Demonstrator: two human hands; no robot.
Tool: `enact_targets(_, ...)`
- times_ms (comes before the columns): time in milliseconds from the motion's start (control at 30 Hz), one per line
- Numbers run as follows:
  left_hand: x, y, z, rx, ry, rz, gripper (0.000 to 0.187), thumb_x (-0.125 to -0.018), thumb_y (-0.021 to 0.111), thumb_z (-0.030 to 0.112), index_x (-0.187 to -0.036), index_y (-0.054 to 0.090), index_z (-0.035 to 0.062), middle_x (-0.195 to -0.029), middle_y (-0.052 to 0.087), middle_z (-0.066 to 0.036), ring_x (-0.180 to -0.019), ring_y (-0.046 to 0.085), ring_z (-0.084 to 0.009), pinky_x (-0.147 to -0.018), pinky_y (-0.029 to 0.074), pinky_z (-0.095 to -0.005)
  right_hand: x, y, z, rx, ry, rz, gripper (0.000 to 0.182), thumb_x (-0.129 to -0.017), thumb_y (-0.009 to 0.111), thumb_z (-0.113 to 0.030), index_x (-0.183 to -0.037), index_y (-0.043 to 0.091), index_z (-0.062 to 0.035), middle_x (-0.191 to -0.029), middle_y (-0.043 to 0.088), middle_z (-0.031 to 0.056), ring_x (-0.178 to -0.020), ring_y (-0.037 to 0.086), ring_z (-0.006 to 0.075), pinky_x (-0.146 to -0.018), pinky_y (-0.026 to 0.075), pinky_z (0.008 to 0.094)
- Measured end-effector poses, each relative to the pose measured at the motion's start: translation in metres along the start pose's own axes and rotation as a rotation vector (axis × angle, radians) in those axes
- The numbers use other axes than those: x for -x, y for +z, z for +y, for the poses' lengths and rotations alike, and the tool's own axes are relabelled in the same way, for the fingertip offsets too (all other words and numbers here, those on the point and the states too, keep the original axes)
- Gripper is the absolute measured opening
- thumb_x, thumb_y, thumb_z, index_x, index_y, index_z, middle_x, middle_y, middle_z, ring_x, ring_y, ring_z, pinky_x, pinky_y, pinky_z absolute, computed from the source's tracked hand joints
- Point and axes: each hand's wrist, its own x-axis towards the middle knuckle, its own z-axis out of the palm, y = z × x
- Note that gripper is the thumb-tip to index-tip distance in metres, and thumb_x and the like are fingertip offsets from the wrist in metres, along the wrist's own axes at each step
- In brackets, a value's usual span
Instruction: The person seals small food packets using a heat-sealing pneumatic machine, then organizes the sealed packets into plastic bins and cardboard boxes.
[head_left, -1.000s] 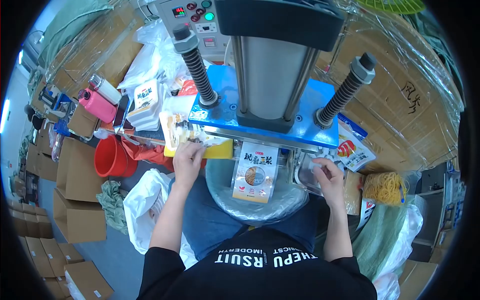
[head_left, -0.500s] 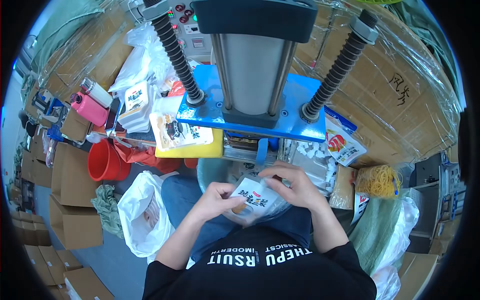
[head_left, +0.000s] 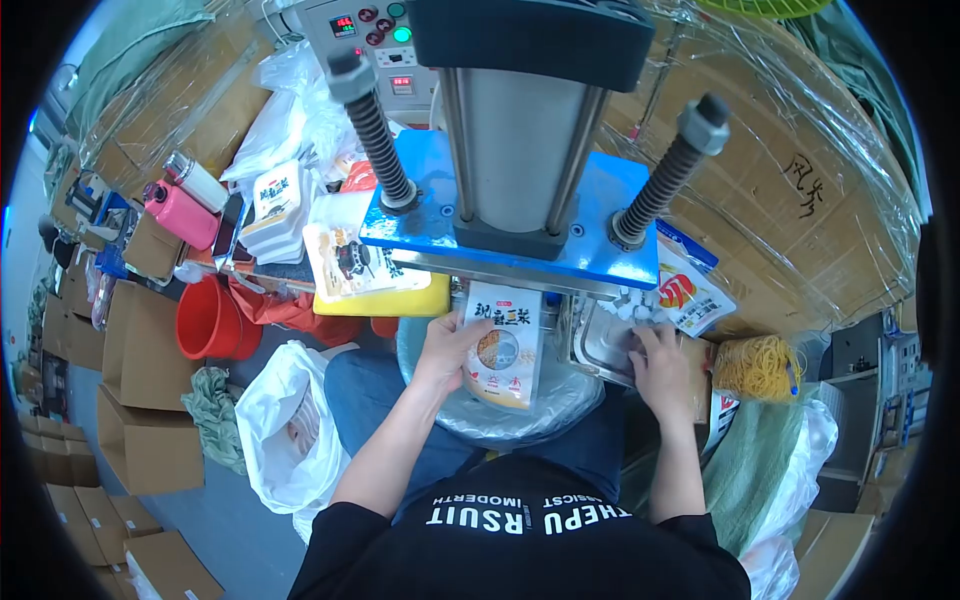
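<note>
My left hand (head_left: pixel 447 350) grips the left side of a printed white pouch (head_left: pixel 505 375), thumb on its front. The pouch hangs with its printed face toward me, and its top end reaches under the blue plate (head_left: pixel 415 225) of a press. Whether the press touches it is hidden. My right hand (head_left: pixel 662 372) is at the metal tray (head_left: pixel 602 345) on the right, fingers apart near small white pieces (head_left: pixel 632 302). Nothing shows in that hand. Below the pouch, a plastic-lined tub (head_left: pixel 560 415) sits between my knees.
Two spring rods (head_left: pixel 378 150) rise from the press. On the left are a yellow block (head_left: pixel 390 299) under another pouch, stacked white pouches (head_left: pixel 275 215), a red bucket (head_left: pixel 212 320) and a white bag (head_left: pixel 285 430). Rubber bands (head_left: pixel 755 365) lie right, before a large carton (head_left: pixel 790 240).
The pouch went from both hands above my lap up to the press, in my left hand alone. My right hand let go and moved right to the tray. The rods' springs look shorter.
</note>
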Motion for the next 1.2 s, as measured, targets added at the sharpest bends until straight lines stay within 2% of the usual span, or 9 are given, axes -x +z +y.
enact_targets(200,-0.002,-0.034,0.035,-0.472,0.077,-0.058,0.016,-0.087,0.067,0.011,-0.099,0.067,-0.0002,-0.083,0.066,-0.004,-0.065,0.059,-0.0081,-0.062,0.049,-0.0234,-0.016,-0.004,-0.023,-0.163,-0.057,0.148,0.026,-0.079,0.064,-0.005,-0.105,0.061,-0.0075,-0.102,0.055,0.0143,-0.082,0.061,0.0346,-0.072,0.049,0.0432)
enact_targets(267,-0.003,-0.059,0.059,-1.187,0.968,0.429,0.040,-0.083,0.070,0.014,-0.120,0.059,0.0029,-0.106,0.064,-0.009,-0.086,0.060,-0.0183,-0.076,0.049,-0.0325,-0.016,-0.008,-0.016,-0.155,-0.068,0.160,0.029,-0.077,0.066,-0.002,-0.106,0.061,-0.0071,-0.101,0.055,0.0148,-0.080,0.061,0.0351,-0.071,0.048,0.0423)
enact_targets(333,0.017,-0.057,0.094,-1.513,1.233,0.622,0.051,-0.078,0.070,0.012,-0.125,0.054,0.0027,-0.124,0.058,-0.015,-0.107,0.056,-0.0297,-0.090,0.044,-0.0382,-0.009,-0.006,-0.012,0.009,-0.068,0.059,0.030,-0.076,0.066,0.001,-0.105,0.061,-0.0060,-0.102,0.054,0.0147,-0.082,0.061,0.0357,-0.072,0.048,0.0418)
enact_targets(433,0.025,-0.092,0.057,-1.837,1.036,0.285,0.056,-0.070,0.072,0.008,-0.123,0.057,0.0079,-0.126,0.058,-0.012,-0.118,0.051,-0.0319,-0.098,0.039,-0.0378,-0.004,0.009,-0.012,-0.162,-0.059,0.037,0.029,-0.075,0.066,0.001,-0.103,0.061,-0.0052,-0.103,0.054,0.0146,-0.086,0.060,0.0368,-0.073,0.048,0.0424)
enact_targets(700,0.006,-0.089,0.072,-1.394,1.125,0.363,0.022,-0.067,0.066,-0.001,-0.088,0.068,0.0055,-0.088,0.063,-0.008,-0.087,0.057,-0.0274,-0.078,0.045,-0.0366,-0.019,0.022,-0.009,-0.177,-0.259,0.139,0.023,-0.079,0.060,0.004,-0.100,0.061,-0.0028,-0.097,0.056,0.0170,-0.085,0.058,0.0418,-0.075,0.049,0.0452)
enact_targets(800,0.000,-0.079,0.070,-1.465,1.224,0.396,0.013,-0.071,0.068,0.000,-0.083,0.067,0.0046,-0.081,0.060,-0.008,-0.081,0.057,-0.0267,-0.073,0.046,-0.0368,-0.022,0.032,0.003,-0.323,-0.202,0.283,0.022,-0.081,0.062,0.003,-0.102,0.062,-0.0019,-0.087,0.061,0.0127,-0.074,0.062,0.0321,-0.069,0.050,0.0390)
enact_targets(900,0.001,-0.081,0.066,-1.511,1.160,0.349,0.009,-0.072,0.067,0.002,-0.081,0.065,0.0049,-0.080,0.059,-0.008,-0.080,0.055,-0.0282,-0.069,0.044,-0.0389,-0.016,0.028,-0.005,-0.932,0.101,0.050,0.017,-0.084,0.063,0.000,-0.102,0.065,-0.0014,-0.079,0.062,-0.0002,-0.065,0.053,0.0040,-0.059,0.042,0.0187)
enact_targets(1067,0.036,-0.051,0.049,-1.244,0.803,0.272,0.012,-0.066,0.070,0.001,-0.077,0.064,0.0018,-0.072,0.057,-0.007,-0.076,0.053,-0.0231,-0.064,0.042,-0.0343,0.002,0.017,-0.042,-1.136,0.046,-0.261,0.014,-0.086,0.063,-0.002,-0.100,0.067,-0.0019,-0.085,0.065,0.0014,-0.068,0.056,0.0051,-0.060,0.044,0.0194)
enact_targets(1200,0.060,-0.010,0.038,-1.218,0.806,0.036,0.020,-0.062,0.071,0.001,-0.081,0.066,0.0013,-0.071,0.057,-0.007,-0.073,0.051,-0.0215,-0.065,0.041,-0.0305,-0.023,-0.015,-0.073,-0.708,-0.576,-0.178,0.017,-0.085,0.063,-0.002,-0.102,0.066,0.0000,-0.093,0.065,0.0096,-0.078,0.061,0.0178,-0.066,0.048,0.0278)
